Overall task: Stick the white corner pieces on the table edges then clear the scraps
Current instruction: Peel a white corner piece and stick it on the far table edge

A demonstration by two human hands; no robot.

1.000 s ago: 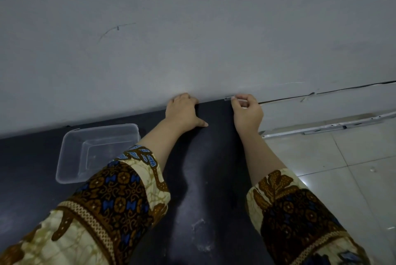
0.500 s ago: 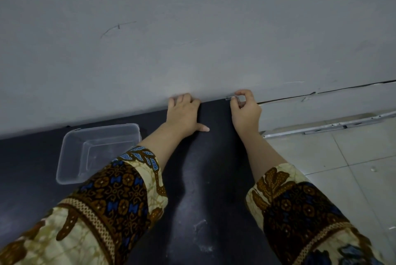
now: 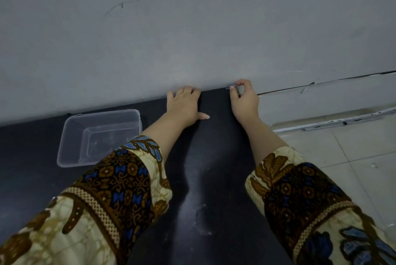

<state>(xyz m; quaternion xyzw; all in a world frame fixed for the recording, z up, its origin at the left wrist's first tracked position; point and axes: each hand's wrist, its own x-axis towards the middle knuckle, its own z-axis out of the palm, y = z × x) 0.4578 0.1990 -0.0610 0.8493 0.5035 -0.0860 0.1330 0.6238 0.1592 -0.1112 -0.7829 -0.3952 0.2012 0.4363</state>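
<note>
I see the right hand (image 3: 244, 99) pinching a small pale corner piece (image 3: 232, 87) between thumb and forefinger. The piece sits at the far right corner of the black table (image 3: 214, 149), against the grey wall (image 3: 192, 29). The left hand (image 3: 184, 105) lies flat on the table just beside it, holding nothing, with the thumb out. A clear plastic container (image 3: 98, 136) stands further left.

Reaches forward with both arms, nearly straight. Lays the left hand (image 3: 184, 104) palm down on the surface (image 3: 216, 153), thumb spread toward the right. Pinches a small clear corner piece (image 3: 232, 87) between thumb and curled fingers (image 3: 243, 82) of the right hand (image 3: 245, 100).
</note>
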